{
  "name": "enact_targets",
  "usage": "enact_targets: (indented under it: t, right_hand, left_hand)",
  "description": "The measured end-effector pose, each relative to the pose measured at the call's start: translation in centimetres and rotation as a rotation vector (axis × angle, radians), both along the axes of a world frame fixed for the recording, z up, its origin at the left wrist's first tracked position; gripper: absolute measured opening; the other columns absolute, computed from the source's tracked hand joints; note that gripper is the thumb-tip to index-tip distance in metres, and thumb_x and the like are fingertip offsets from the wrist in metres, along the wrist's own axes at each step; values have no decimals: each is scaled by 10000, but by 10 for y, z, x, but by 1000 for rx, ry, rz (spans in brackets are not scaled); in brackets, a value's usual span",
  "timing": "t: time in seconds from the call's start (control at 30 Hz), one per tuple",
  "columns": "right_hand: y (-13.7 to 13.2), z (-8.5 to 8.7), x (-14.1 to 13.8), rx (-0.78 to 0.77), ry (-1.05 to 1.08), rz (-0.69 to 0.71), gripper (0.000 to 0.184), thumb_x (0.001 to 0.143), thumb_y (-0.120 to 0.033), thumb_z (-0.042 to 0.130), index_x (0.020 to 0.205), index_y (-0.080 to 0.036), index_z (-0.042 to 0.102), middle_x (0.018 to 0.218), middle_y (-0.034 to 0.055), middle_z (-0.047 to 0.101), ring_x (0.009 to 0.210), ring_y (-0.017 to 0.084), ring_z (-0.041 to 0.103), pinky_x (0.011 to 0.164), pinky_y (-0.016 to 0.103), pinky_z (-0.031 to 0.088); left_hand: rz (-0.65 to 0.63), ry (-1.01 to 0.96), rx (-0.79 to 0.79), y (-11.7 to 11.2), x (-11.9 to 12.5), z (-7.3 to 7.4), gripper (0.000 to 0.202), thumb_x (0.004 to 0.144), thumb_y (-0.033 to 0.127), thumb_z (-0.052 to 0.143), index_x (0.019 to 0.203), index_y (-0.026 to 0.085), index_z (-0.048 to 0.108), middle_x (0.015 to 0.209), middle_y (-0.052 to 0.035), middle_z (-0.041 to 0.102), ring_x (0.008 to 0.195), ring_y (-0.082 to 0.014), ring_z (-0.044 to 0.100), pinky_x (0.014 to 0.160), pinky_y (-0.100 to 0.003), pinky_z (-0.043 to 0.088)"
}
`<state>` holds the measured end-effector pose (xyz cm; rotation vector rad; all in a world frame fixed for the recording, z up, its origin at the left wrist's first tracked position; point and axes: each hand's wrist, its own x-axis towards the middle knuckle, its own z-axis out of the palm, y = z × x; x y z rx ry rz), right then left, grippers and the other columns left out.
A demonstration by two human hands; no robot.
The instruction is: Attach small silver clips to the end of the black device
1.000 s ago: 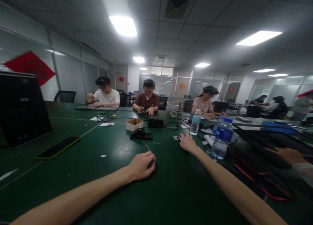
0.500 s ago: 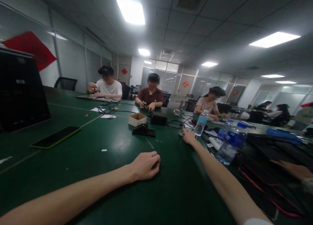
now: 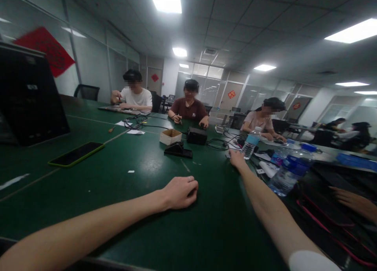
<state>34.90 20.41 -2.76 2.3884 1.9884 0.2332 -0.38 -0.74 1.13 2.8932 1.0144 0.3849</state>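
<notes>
My left hand (image 3: pixel 180 192) rests on the green table (image 3: pixel 118 184) in a loose fist with a ring on one finger; nothing shows in it. My right arm reaches far forward, and my right hand (image 3: pixel 237 160) lies palm down on the table, fingers curled over something small near white scraps that I cannot make out. A water bottle (image 3: pixel 250 144) stands just right of that hand. A second bottle with a blue label (image 3: pixel 288 171) lies tilted nearer to me on the right.
A phone in a yellow-green case (image 3: pixel 77 153) lies at left beside a black monitor back (image 3: pixel 29 98). A small cardboard box (image 3: pixel 170 136), a black stand (image 3: pixel 178 150), a black box (image 3: pixel 196 135) and cables sit mid-table. Three people work across the table. Another person's hand (image 3: pixel 352 200) rests at right.
The view has tilted and shifted, so everything sits a little higher and to the right. My right hand reached slightly farther forward; my left hand stayed curled on the table.
</notes>
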Motion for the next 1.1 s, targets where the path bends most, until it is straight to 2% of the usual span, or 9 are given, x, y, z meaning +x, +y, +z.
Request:
enact_targets:
  t: [0.1, 0.2, 0.43, 0.67, 0.77, 0.9, 1.1]
  right_hand:
    - [-2, 1, 5, 21, 28, -38, 381, 942, -207, 425, 1319, -221, 479, 1313, 182, 413, 1204, 338, 380, 937, 450, 328]
    - [-5, 1, 8, 30, 38, -52, 390, 931, -200, 438, 1314, -250, 492, 1323, 162, 415, 1227, 352, 370, 917, 445, 357]
    - [-10, -8, 11, 62, 40, -63, 499, 926, -185, 375, 1414, -282, 345, 1332, 165, 402, 1220, 363, 427, 893, 474, 389]
    - [-5, -6, 14, 1, 58, -49, 466, 915, -170, 398, 1369, -268, 420, 1328, 164, 413, 1195, 345, 483, 886, 441, 403]
    - [-5, -4, 18, -28, 59, -32, 527, 897, -163, 449, 1407, -275, 376, 1368, 160, 388, 1215, 339, 474, 905, 427, 395]
    - [-9, -4, 21, -5, 48, -4, 566, 893, -139, 435, 1438, -218, 303, 1349, 186, 401, 1201, 331, 487, 906, 413, 397]
    - [-13, -7, 20, 6, 44, 21, 515, 880, -127, 436, 1382, -237, 411, 1327, 173, 433, 1185, 330, 501, 894, 401, 406]
  left_hand:
    - [-2, 5, -12, -1, 0, 2, 85, 909, 225, 471, 919, 183, 545, 918, -25, 582, 736, -146, 568, 635, -243, 458]
    - [-1, -5, -48, -1, -1, 1, 85, 916, 233, 475, 927, 185, 544, 929, -22, 580, 748, -138, 566, 645, -230, 461]
    - [6, -21, -113, -1, -1, 3, 92, 913, 235, 482, 940, 187, 556, 928, -20, 583, 761, -133, 570, 646, -220, 466]
    - [35, -10, -123, -4, -1, 5, 96, 908, 230, 480, 940, 189, 561, 937, -24, 589, 785, -143, 576, 666, -233, 468]
    - [39, -12, -135, -4, -2, 5, 95, 907, 241, 485, 941, 193, 560, 940, -18, 590, 780, -141, 573, 655, -230, 464]
    - [25, -20, -110, -5, -2, 7, 92, 897, 226, 486, 924, 185, 564, 930, -22, 601, 768, -137, 571, 652, -226, 463]
    - [48, 25, -76, -6, 1, 7, 93, 885, 217, 484, 905, 182, 568, 918, -32, 617, 769, -147, 579, 660, -236, 467]
